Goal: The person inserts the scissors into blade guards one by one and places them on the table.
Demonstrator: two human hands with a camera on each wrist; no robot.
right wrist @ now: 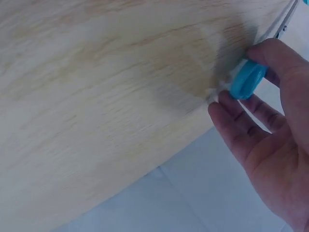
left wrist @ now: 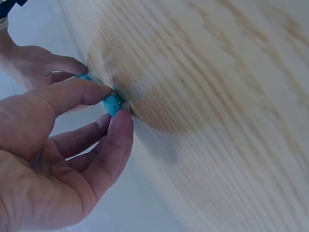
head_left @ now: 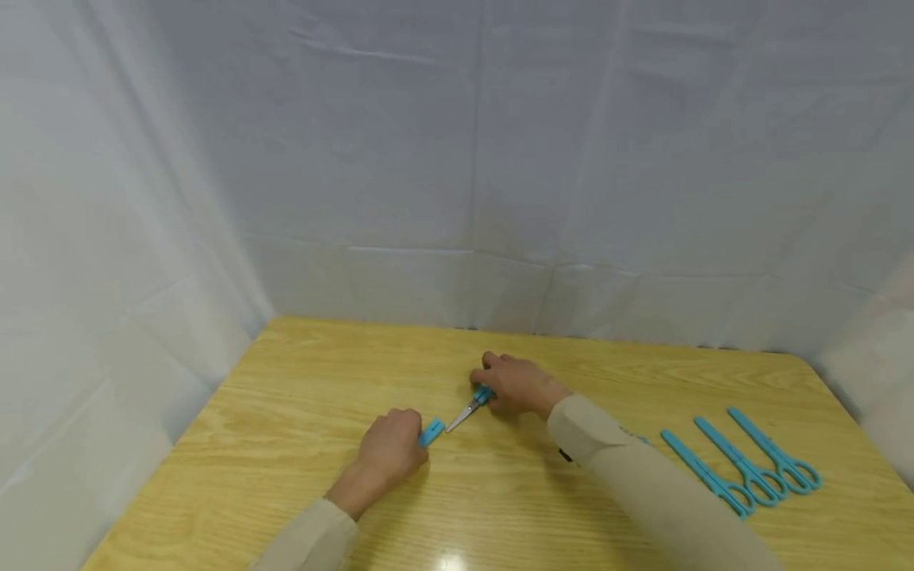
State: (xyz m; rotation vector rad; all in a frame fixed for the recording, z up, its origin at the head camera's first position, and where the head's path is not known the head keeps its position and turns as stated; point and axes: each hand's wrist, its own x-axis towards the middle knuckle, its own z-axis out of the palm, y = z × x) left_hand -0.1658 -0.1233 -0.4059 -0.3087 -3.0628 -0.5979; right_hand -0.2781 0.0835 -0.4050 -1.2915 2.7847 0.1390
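Observation:
Near the middle of the table, my right hand [head_left: 517,385] grips a pair of scissors by its blue handle [right wrist: 248,79]. The bare metal blades of the scissors [head_left: 464,414] are closed together and point down-left, toward my other hand. My left hand [head_left: 389,448] pinches a light-blue scissors cap [head_left: 432,432] between thumb and fingers, as the left wrist view also shows. The cap's free end lies just short of the blade tips, with a small gap between them. Fingers cover much of the handle and part of the cap.
Three blue scissors with covered blades [head_left: 743,460] lie side by side at the table's right. A small black object [head_left: 566,455] shows beside the right sleeve, which partly hides another blue bit [head_left: 644,439]. White sheeting [head_left: 457,159] hangs behind the wooden table [head_left: 321,373].

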